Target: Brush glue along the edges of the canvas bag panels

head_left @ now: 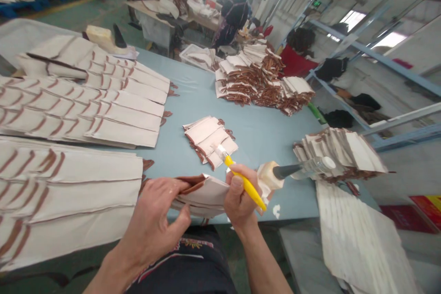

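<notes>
Dark printed garment sits lowest in frame, both forearms coming up over it. Left hand: grip closed on a stack of cream flat pieces with brown edging, thumb on the near side, fingers on top. Stack sits at the near edge of the pale blue surface, between both hands. Right hand: grip closed around a yellow-handled brush, with the pale tip pointing up-left, just above the stack's right end. Cream-coated lump on a black stick is just right of that hand; can't tell if they touch. Small fan of the same cream pieces lies beyond the hands, mid-surface. Long overlapped rows of cream pieces fill the left side. Tilted bundle of pieces at right edge. Big heap of pieces at far end. Another person in dark clothing is at a table in the background.
</notes>
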{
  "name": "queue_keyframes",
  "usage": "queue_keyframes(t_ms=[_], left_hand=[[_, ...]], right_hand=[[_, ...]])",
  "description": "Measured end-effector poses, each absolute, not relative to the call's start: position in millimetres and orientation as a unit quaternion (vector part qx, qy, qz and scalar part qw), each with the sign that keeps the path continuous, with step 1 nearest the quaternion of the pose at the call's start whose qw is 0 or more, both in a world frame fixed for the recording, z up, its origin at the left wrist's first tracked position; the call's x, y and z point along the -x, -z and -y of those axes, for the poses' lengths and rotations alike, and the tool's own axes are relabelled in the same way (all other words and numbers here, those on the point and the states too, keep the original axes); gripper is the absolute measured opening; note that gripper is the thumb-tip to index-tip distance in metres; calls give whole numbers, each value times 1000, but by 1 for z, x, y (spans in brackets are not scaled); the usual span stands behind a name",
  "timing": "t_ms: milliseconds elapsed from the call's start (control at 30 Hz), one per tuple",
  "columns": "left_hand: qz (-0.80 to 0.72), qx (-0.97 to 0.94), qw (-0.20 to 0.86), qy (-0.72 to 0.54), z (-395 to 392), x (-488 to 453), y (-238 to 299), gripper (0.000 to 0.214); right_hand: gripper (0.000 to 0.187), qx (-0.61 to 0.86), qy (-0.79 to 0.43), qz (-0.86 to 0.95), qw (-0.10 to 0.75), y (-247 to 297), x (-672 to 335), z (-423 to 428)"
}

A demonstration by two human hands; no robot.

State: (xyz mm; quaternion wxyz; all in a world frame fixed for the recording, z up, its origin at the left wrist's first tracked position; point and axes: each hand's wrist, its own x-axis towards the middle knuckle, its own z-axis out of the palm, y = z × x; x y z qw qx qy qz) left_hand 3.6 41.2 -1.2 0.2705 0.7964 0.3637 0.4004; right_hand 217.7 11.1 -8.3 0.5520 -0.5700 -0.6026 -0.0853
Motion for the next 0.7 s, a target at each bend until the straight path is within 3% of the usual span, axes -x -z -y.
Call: queue_keyframes(t_ms=[167,267,433,700], left_hand=[[-384,-725,507,-265,-42,-4,-19,24],[-395,-695,550,-239,-40,-7,-23,31],[-393,-706,527,-265,-36,-3,-21,35],[-332,-812,345,-335,-35,7,0,28]], right_hand=[[23,496,54,693,520,15,-209,-15],[23,455,43,711,533,17,-203,-16],[24,429,20,688,585,12,-198,-15],[30,487,-189,502,689,-30,-190,4]])
